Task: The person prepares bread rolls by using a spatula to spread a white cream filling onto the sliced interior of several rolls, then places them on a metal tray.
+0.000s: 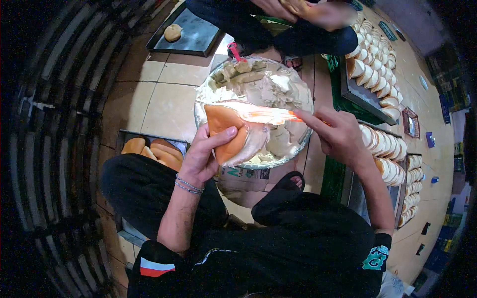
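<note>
My left hand [199, 151] grips a split golden-brown bun [226, 121], its thumb across the crust and its cut side turned to the right. In my right hand [344, 136] is a spatula [263, 114] with an orange part near my fingers, the index finger stretched along it. The brightly lit blade lies at the bun's opening, and pale cream coats the bun's inner face. Beneath both hands stands a wide round tub [278, 164] holding a large mass of pale cream [285, 92]. A red-handled tool [233, 49] sticks up at the tub's far edge.
Plain buns [164, 154] fill a tray by my left knee. A dark tray [196, 37] with one bun lies far left. Rows of buns [380, 74] stand on trays to the right. Opposite, another person's hands [283, 9] show above dark trousers. Slatted dark racking [54, 149] lines the left.
</note>
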The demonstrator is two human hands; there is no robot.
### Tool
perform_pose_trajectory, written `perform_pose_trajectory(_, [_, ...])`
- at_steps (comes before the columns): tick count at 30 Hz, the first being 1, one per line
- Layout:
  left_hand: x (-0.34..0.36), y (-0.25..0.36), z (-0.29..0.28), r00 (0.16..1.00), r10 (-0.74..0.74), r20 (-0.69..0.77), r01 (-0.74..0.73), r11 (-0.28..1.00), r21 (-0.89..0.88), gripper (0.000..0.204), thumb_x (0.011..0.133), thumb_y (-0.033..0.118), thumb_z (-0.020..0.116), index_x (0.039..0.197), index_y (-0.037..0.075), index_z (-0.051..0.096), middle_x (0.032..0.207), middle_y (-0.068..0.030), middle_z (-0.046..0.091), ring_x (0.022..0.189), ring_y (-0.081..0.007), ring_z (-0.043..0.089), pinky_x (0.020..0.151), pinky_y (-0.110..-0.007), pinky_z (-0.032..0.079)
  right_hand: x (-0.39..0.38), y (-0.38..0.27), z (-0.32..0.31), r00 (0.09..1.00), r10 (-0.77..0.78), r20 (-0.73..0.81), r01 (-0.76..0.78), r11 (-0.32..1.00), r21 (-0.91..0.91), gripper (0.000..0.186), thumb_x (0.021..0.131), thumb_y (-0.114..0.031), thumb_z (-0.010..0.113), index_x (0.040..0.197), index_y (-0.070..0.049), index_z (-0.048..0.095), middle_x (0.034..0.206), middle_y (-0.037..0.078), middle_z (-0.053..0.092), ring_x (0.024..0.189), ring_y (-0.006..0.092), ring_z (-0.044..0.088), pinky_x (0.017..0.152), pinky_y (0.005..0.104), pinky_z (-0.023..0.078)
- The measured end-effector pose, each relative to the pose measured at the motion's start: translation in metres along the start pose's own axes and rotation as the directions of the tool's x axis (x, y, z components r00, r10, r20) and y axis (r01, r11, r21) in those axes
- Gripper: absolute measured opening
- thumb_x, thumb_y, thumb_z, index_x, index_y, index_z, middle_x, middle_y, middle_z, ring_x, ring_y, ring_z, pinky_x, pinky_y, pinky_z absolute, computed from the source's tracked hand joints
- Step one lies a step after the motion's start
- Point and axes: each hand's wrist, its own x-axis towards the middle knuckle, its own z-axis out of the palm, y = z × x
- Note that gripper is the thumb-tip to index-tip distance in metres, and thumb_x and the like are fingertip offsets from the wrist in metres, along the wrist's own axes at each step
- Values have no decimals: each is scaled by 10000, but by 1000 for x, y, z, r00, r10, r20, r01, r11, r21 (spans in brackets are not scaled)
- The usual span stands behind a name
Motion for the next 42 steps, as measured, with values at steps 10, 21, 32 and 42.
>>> perform_pose_trajectory(10, [15,-2,-18,973,109,-201,-165,943,-288,343,954,174,643,1244,8,563,1187,-117,656,1078,-210,661,958,-356,543,-21,-53,40,998,-53,20,52,998,35,543,774,-102,585,1316,-90,602,773,15,513,579,158,567,463,311,467])
perform_pose_trajectory(21, [10,-6,-24,1000,2,-20,-9,930,-366,430,991,188,543,1355,-23,447,1305,-194,580,1158,-333,613,1013,-508,508,-7,-17,51,926,337,-168,-202,821,535,259,883,5,630,1139,-9,666,807,143,654,636,251,636,595,343,507])
perform_pose_trajectory(32, [15,-12,-3,866,455,-209,-413,885,215,508,823,33,758,1281,-3,541,1174,-86,647,1078,-178,634,949,-314,513,-27,-50,44,760,644,91,-531,533,659,257,938,-62,589,1176,9,653,824,96,663,649,154,601,607,293,482])
perform_pose_trajectory(42, [29,-28,3,547,808,217,-477,89,874,541,801,48,730,1321,25,584,1306,-176,621,1217,-298,602,1029,-377,468,-1,-79,46,730,554,400,-555,140,820,342,1025,-135,503,1315,41,539,753,-20,498,623,32,435,508,210,361])
